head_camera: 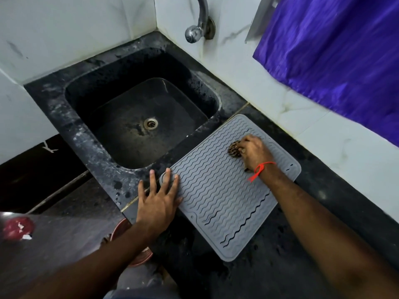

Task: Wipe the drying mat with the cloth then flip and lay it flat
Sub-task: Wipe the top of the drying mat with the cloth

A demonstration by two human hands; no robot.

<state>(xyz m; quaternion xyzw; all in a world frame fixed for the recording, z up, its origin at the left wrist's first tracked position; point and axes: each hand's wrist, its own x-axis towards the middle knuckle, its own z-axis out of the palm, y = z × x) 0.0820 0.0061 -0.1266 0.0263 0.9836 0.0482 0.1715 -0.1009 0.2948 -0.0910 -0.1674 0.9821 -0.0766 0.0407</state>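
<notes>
Drying mat (218, 190): flat on dark counter (280, 266), right of sink (138, 117). Left hand (158, 200), fingers spread open, flat on near-left corner to stop sliding. Right hand (254, 153), fingers curled tight round bunched cloth (235, 149), rubbing far side.

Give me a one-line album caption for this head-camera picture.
Right hand presses a cloth on the grey mat beside the sink while the left hand pins its corner.

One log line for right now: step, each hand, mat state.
step: wiping | right hand: pressing cloth on drying mat | left hand: flat, steadying mat's sink-side edge | mat: flat on counter, not flipped
</notes>
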